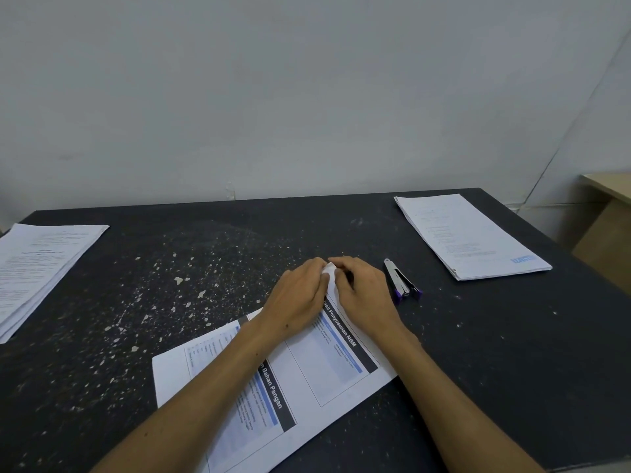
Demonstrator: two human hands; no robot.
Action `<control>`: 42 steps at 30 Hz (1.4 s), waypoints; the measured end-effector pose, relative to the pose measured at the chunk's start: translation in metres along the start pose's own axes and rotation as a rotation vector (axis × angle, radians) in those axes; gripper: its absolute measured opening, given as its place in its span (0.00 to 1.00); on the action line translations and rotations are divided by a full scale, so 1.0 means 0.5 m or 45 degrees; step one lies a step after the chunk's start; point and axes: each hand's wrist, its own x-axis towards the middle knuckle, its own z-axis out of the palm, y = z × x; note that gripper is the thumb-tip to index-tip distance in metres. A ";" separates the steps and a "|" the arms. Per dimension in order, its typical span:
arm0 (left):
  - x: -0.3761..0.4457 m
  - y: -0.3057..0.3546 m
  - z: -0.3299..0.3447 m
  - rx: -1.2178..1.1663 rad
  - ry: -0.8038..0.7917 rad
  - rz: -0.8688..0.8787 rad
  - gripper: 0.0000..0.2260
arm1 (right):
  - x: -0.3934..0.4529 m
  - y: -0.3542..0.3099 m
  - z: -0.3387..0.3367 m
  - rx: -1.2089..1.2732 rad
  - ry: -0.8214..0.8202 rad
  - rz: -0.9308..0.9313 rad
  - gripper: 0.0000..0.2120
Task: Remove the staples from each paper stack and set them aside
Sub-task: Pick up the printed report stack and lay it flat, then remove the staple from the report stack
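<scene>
Both bare forearms reach forward and converge, palms down. The left hand (300, 295) and the right hand (365, 295) sit close together, knuckles up, fingertips nearly meeting at the far end (thumbs tucked underneath, out of sight). The fingers seem curled in a pinch, though their grip is hidden.

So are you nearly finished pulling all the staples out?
Hard to say. One paper stack lies far right and another stack far left; which is finished cannot be told. In hand: the left hand and right hand pinch the far corner of the printed sheets. The purple staple remover lies unused beside them.
</scene>
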 end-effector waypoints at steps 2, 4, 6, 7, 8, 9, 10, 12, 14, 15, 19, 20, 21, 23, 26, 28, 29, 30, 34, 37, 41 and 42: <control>-0.003 -0.001 0.001 -0.001 0.023 0.005 0.12 | -0.001 -0.005 -0.001 0.025 0.002 0.011 0.12; -0.004 -0.004 0.003 -0.055 0.042 -0.037 0.13 | -0.002 -0.008 -0.004 0.047 0.014 -0.003 0.10; -0.001 -0.007 0.002 -0.166 0.068 -0.134 0.11 | -0.003 -0.010 -0.007 0.075 0.018 -0.014 0.08; 0.002 -0.007 0.000 -0.214 0.070 -0.179 0.10 | -0.002 -0.010 -0.010 0.084 0.011 -0.009 0.07; 0.004 -0.007 -0.003 -0.242 0.060 -0.206 0.09 | -0.002 -0.011 -0.013 0.092 -0.007 0.006 0.06; 0.006 -0.006 -0.005 -0.253 0.048 -0.204 0.08 | -0.001 -0.011 -0.015 0.100 -0.032 0.025 0.05; 0.006 -0.005 -0.009 -0.248 0.037 -0.190 0.08 | 0.000 -0.011 -0.019 0.105 -0.064 0.039 0.05; 0.005 -0.003 -0.012 -0.236 0.022 -0.155 0.08 | 0.004 -0.011 -0.028 0.084 -0.136 0.056 0.05; 0.002 -0.006 -0.011 -0.223 0.021 -0.135 0.09 | 0.008 -0.009 -0.043 0.036 -0.100 0.071 0.06; 0.000 -0.007 -0.009 -0.213 0.020 -0.137 0.09 | 0.009 -0.009 -0.055 -0.005 -0.014 0.087 0.06; -0.002 -0.008 -0.006 -0.187 -0.010 -0.155 0.09 | 0.024 0.008 -0.120 -0.485 0.152 0.301 0.14; -0.003 -0.008 -0.007 -0.184 -0.018 -0.157 0.09 | 0.028 0.013 -0.134 -0.629 0.053 0.398 0.21; -0.004 -0.009 -0.007 -0.185 -0.019 -0.152 0.08 | 0.033 0.015 -0.146 -0.740 -0.068 0.505 0.27; -0.003 -0.011 -0.007 -0.200 -0.019 -0.143 0.09 | 0.040 0.012 -0.162 -0.857 -0.268 0.660 0.28; -0.002 -0.011 -0.008 -0.224 -0.028 -0.153 0.09 | 0.051 0.013 -0.166 -0.885 -0.357 0.667 0.19; -0.003 -0.010 -0.009 -0.240 -0.045 -0.160 0.08 | 0.057 0.017 -0.161 -0.749 -0.232 0.615 0.18; -0.003 -0.009 -0.009 -0.253 -0.052 -0.161 0.08 | 0.059 0.016 -0.159 -0.577 -0.147 0.579 0.18; -0.004 -0.008 -0.010 -0.273 -0.054 -0.164 0.08 | 0.061 0.015 -0.155 -0.336 -0.069 0.549 0.18; -0.005 -0.008 -0.012 -0.348 -0.056 -0.187 0.07 | 0.069 -0.016 -0.126 0.507 0.016 0.621 0.14; -0.005 -0.005 -0.013 -0.376 -0.050 -0.204 0.07 | 0.076 -0.015 -0.091 0.603 0.088 0.683 0.15; -0.005 -0.004 -0.016 -0.409 0.016 -0.198 0.10 | 0.079 -0.011 -0.064 0.609 0.114 0.738 0.19; -0.004 -0.005 -0.017 -0.418 0.031 -0.188 0.09 | 0.079 -0.010 -0.060 0.598 0.123 0.733 0.19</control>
